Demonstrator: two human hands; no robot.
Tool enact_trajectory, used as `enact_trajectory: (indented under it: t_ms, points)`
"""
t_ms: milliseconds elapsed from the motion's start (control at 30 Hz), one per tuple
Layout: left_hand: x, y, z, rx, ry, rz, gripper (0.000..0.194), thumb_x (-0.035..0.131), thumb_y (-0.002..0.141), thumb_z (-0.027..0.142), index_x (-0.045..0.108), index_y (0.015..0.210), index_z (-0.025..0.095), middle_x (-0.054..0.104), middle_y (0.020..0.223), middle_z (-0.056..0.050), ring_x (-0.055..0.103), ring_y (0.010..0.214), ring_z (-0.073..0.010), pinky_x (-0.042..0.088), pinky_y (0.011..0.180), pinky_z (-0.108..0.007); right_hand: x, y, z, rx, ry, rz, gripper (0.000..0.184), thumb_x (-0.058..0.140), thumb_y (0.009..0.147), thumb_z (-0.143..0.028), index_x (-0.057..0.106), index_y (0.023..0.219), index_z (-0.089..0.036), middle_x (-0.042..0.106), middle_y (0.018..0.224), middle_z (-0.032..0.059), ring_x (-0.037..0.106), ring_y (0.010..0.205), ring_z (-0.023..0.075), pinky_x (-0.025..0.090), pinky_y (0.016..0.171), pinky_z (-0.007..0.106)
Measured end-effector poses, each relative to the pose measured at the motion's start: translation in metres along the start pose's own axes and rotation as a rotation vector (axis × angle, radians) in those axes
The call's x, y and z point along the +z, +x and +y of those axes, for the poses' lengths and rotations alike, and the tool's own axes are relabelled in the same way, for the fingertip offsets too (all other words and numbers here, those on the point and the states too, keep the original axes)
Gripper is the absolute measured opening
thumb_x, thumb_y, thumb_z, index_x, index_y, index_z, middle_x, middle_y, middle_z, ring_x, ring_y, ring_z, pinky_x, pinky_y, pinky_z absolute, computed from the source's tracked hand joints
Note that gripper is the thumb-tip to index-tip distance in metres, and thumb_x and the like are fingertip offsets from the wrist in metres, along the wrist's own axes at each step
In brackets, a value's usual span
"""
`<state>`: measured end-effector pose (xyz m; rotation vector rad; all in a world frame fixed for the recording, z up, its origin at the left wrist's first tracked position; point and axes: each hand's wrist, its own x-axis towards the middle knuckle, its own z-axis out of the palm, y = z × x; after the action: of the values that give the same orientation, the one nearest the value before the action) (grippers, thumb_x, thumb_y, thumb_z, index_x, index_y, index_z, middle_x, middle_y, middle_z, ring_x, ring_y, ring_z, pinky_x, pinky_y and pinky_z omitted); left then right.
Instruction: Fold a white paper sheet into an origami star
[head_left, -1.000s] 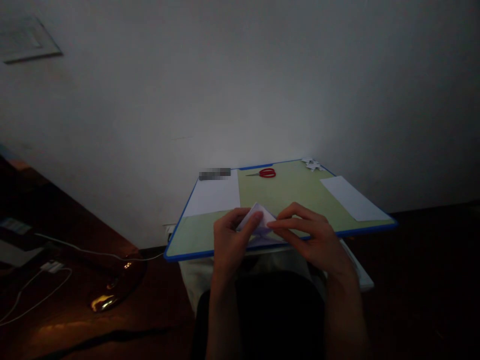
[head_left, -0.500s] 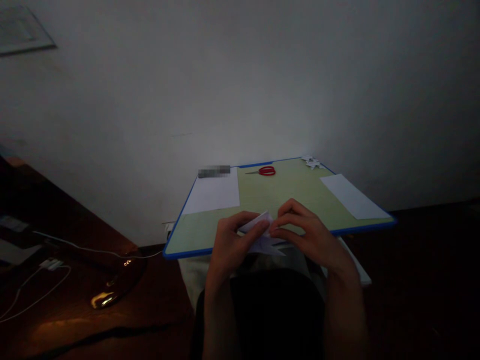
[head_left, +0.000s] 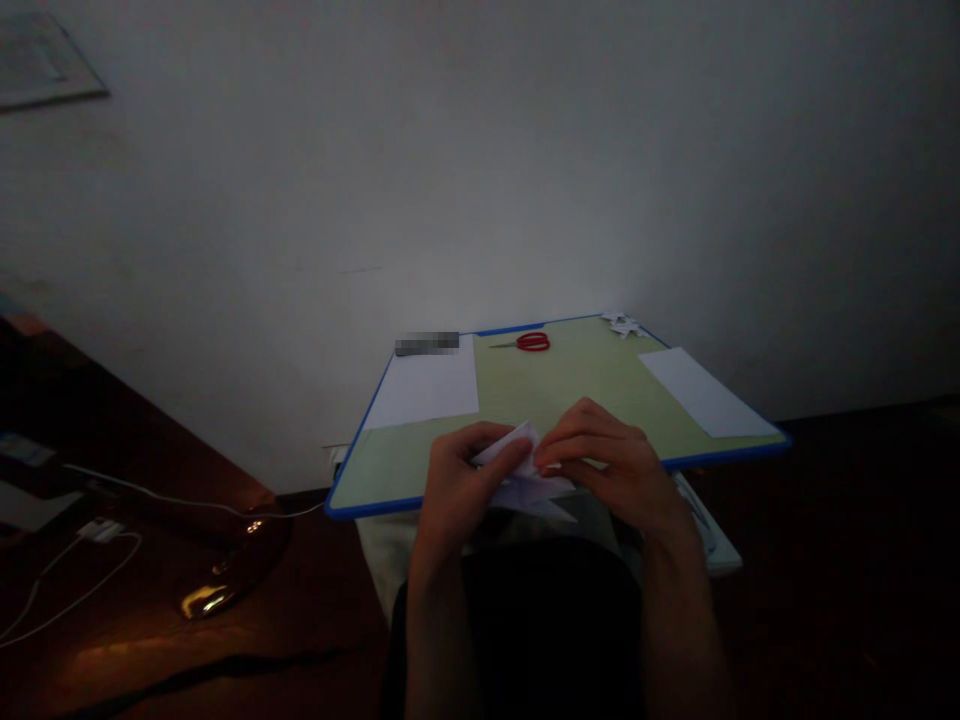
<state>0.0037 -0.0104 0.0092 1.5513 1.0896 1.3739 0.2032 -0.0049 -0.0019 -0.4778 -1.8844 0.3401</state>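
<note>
Between my hands is a folded piece of white paper (head_left: 529, 490), held above the near edge of a light green board with a blue rim (head_left: 405, 505). My left hand (head_left: 466, 480) grips its left side, thumb on top and fingers behind. The fingers of my right hand (head_left: 611, 460) are pinched on the paper's right part, close to the left thumb. Pointed flaps of the paper stick out below and to the right. My fingers hide part of the folds.
Red-handled scissors (head_left: 532, 342) lie near the board's far edge. A white sheet (head_left: 424, 385) is at the left, under a blurred-out dark object (head_left: 427, 344). Another sheet (head_left: 709, 395) lies at the right. Small folded paper pieces (head_left: 624, 324) sit in the far right corner.
The paper has turned and tilted in my hands, so its pointed flaps now show lower down. My right fingers have shifted inward, nearer my left thumb.
</note>
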Motion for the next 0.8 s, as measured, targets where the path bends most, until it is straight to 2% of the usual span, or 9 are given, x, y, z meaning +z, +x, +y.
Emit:
enact_trajectory:
  t_ms: [167, 300, 433, 600, 800]
  points:
    - [-0.0014, -0.0005, -0.0009, -0.128, -0.17, -0.06, 0.015, 0.089, 0.078, 0.031, 0.087, 0.088, 0.02, 0.084, 0.084, -0.005, 0.073, 0.07, -0.0149, 0.055, 0.065, -0.021, -0.0028, -0.0007, -0.0031, -0.002, 0.132, -0.05, 0.008, 0.077, 0.097, -0.02, 0.078, 0.1, -0.027, 0.082, 0.101, 0.0019, 0.067, 0.098, 0.0216, 0.051, 0.088, 0.041]
    - [-0.0036, -0.0018, 0.0005, -0.159, -0.236, -0.099, 0.02, 0.091, 0.078, 0.032, 0.087, 0.092, 0.019, 0.085, 0.087, -0.006, 0.075, 0.072, -0.0157, 0.057, 0.066, -0.022, -0.005, -0.0026, -0.0052, 0.038, 0.232, -0.103, 0.025, 0.073, 0.091, -0.014, 0.078, 0.113, -0.025, 0.08, 0.111, 0.0048, 0.067, 0.102, 0.024, 0.05, 0.09, 0.043]
    - [-0.0036, -0.0016, -0.0005, -0.152, -0.235, -0.117, 0.018, 0.091, 0.078, 0.031, 0.087, 0.091, 0.019, 0.085, 0.086, -0.006, 0.075, 0.071, -0.0155, 0.057, 0.065, -0.021, -0.0055, -0.0031, -0.0073, 0.07, 0.254, -0.132, 0.034, 0.065, 0.089, -0.01, 0.078, 0.116, -0.026, 0.079, 0.108, 0.0034, 0.066, 0.099, 0.0231, 0.05, 0.088, 0.042]
    - [-0.0026, -0.0005, -0.0044, -0.11, -0.233, -0.119, 0.014, 0.089, 0.08, 0.03, 0.087, 0.091, 0.021, 0.085, 0.086, -0.006, 0.075, 0.071, -0.015, 0.057, 0.065, -0.021, -0.0041, -0.003, -0.01, 0.094, 0.2, -0.122, 0.026, 0.075, 0.092, -0.013, 0.079, 0.114, -0.027, 0.079, 0.105, 0.0029, 0.067, 0.098, 0.0214, 0.052, 0.086, 0.04]
    - [-0.007, -0.0007, -0.0021, -0.072, -0.181, -0.094, 0.01, 0.088, 0.08, 0.027, 0.087, 0.088, 0.022, 0.085, 0.085, -0.005, 0.076, 0.071, -0.0151, 0.058, 0.066, -0.022, -0.0007, -0.0018, -0.0056, 0.083, 0.199, -0.101, 0.021, 0.079, 0.093, -0.016, 0.081, 0.108, -0.031, 0.081, 0.094, -0.0003, 0.068, 0.087, 0.018, 0.054, 0.083, 0.038]
